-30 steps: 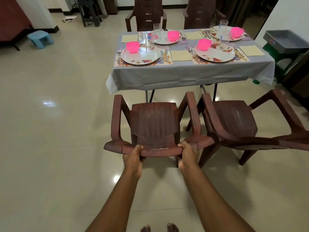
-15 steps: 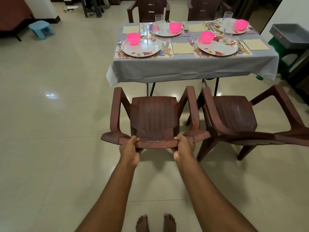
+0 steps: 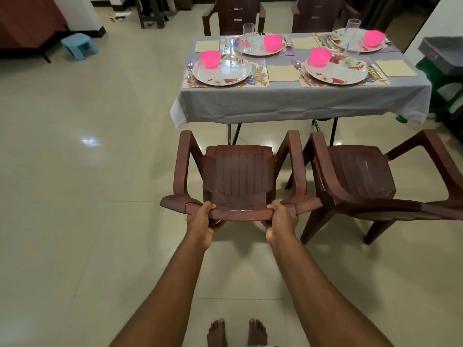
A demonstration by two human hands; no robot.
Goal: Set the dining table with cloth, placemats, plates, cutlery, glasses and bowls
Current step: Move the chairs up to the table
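Note:
My left hand [image 3: 204,221] and my right hand [image 3: 280,219] both grip the top of the backrest of a brown plastic armchair [image 3: 238,176], which faces the table. The table wears a grey cloth [image 3: 300,101]. On it lie floral placemats [image 3: 260,82], each with a white patterned plate [image 3: 220,72], a pink bowl [image 3: 211,59], a clear glass [image 3: 235,57] and cutlery [image 3: 260,71]. Plain beige mats [image 3: 283,72] sit between the settings.
A second brown armchair [image 3: 363,176] stands close on the right, touching or nearly touching the one I hold. Two more chairs [image 3: 234,13] stand beyond the table. A blue stool [image 3: 79,45] sits far left, a green and grey machine [image 3: 443,63] at the right. My bare feet [image 3: 235,333] show below.
The chair I hold has slid forward toward the table, and my arms have stretched out further. The table sits lower and nearer in view.

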